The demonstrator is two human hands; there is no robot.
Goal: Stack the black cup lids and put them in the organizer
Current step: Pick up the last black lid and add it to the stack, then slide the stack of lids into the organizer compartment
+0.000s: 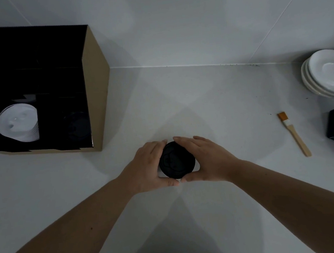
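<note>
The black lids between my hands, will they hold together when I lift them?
The black lids look like thin plastic, so probably light. Nested, they may slide apart if tilted. Left hand and right hand cupping both sides should steady them.

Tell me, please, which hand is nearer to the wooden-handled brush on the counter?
Right. The right hand cups the black lids' right side, on the brush's side; the left hand cups their far side.

dim, grey cast | soft fan shadows on counter [210,106] | organizer [37,87] interior black | wide-angle edge bending
</note>
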